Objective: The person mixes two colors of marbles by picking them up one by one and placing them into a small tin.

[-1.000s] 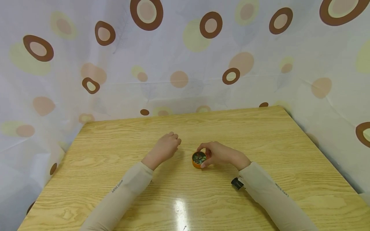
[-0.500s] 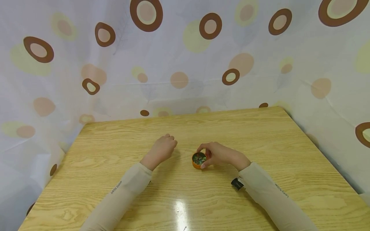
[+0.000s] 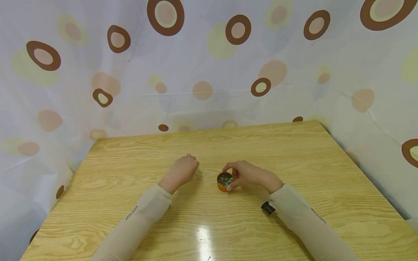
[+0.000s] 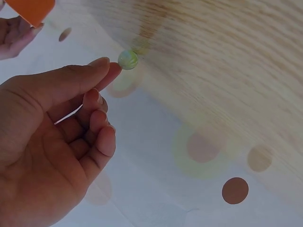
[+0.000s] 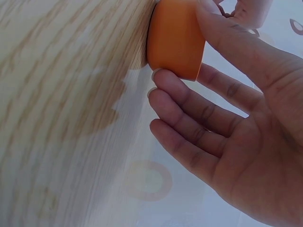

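My left hand [image 3: 181, 169] is low over the table, left of the orange container. At its thumb and index fingertips is a clear glass marble [image 4: 128, 59] with a green-yellow swirl, close to the wood. The other fingers curl in toward the palm. From the head view the marble is hidden under the hand. My right hand [image 3: 247, 172] grips a small round orange container [image 3: 223, 188], thumb on the near side and fingers on the far side. The container stands upright on the table, and several shiny glass marbles [image 3: 225, 178] lie inside. Its smooth wall [image 5: 175, 40] fills the top of the right wrist view.
Both hands work over a glossy light wood table [image 3: 209, 141]. A patterned curtain [image 3: 202, 58] hangs behind and along its sides. A black camera piece [image 3: 268, 208] sticks out beneath the right sleeve [image 3: 303, 214].
The left hand has shifted a little to the left and lower, away from the container. My right hand and the container have stayed in place.
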The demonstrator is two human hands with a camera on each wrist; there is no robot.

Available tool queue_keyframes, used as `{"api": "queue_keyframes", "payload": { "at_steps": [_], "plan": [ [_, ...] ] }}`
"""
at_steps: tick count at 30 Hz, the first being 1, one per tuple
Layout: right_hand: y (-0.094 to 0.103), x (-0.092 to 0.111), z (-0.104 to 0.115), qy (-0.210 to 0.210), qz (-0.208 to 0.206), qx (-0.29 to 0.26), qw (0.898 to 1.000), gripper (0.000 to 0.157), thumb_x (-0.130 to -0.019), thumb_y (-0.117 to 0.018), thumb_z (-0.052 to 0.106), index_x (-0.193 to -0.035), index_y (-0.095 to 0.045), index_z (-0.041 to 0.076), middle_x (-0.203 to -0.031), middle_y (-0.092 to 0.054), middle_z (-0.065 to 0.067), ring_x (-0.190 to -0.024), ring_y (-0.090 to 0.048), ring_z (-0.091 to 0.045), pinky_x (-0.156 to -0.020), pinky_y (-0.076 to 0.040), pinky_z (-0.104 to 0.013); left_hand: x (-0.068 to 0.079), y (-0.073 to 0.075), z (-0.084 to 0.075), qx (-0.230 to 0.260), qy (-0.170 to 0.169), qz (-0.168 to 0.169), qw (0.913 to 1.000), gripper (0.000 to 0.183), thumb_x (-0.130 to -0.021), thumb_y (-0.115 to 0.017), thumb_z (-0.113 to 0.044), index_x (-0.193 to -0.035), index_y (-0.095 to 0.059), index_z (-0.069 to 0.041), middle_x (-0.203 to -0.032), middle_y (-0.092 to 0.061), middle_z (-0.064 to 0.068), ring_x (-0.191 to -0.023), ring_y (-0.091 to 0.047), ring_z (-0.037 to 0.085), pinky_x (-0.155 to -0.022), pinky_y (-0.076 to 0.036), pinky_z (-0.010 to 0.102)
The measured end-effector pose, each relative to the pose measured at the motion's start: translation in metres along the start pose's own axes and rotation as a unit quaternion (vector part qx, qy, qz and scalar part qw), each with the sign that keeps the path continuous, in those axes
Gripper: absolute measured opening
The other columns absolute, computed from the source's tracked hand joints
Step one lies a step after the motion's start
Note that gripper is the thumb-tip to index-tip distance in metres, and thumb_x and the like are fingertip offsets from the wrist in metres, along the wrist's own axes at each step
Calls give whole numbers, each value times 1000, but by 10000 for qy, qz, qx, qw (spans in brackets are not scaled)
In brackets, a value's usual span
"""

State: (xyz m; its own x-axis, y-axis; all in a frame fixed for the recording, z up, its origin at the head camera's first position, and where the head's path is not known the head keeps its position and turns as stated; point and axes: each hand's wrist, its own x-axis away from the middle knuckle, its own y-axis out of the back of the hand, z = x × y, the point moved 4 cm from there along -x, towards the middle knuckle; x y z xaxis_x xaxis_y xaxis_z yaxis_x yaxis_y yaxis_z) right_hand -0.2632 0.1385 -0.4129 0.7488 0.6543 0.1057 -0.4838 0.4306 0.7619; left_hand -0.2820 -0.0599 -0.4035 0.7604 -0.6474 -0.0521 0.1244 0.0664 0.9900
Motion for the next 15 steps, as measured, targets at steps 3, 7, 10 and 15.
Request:
{"api": "queue_keyframes", "payload": {
  "at_steps": [3,7,10,15],
  "plan": [
    [0,0,-1,30,-11,25,10000,53,-80,-79,23,-124,-58,3,-75,-56,1,-62,-50,-10,-59,-45,-24,-1,-3,0,-21,5,27,10000,7,-86,-70,0,-80,-68,-4,-77,-60,6,-71,-50,20,-65,-47,30],
    [0,0,-1,32,-12,35,10000,53,-80,-79,23,-124,-58,3,-75,-56,1,-63,-50,-10,-59,-45,-24,-3,-6,2,-7,47,71,10000,8,-87,-67,0,-81,-68,-4,-77,-59,6,-70,-49,20,-65,-46,30],
    [0,0,0,-11,-6,25,10000,53,-80,-79,23,-124,-58,3,-75,-56,1,-63,-50,-10,-59,-45,-24,-4,-8,4,67,102,59,9999,10,-89,-65,0,-80,-68,-4,-76,-59,6,-69,-48,19,-65,-46,30],
    [1,1,1,-55,1,44,10000,54,-80,-79,23,-125,-57,3,-76,-56,1,-63,-50,-10,-59,-45,-25,-4,-13,8,90,168,73,9998,8,-88,-67,1,-80,-68,-3,-76,-59,6,-69,-49,19,-65,-46,31]
  ]
}}
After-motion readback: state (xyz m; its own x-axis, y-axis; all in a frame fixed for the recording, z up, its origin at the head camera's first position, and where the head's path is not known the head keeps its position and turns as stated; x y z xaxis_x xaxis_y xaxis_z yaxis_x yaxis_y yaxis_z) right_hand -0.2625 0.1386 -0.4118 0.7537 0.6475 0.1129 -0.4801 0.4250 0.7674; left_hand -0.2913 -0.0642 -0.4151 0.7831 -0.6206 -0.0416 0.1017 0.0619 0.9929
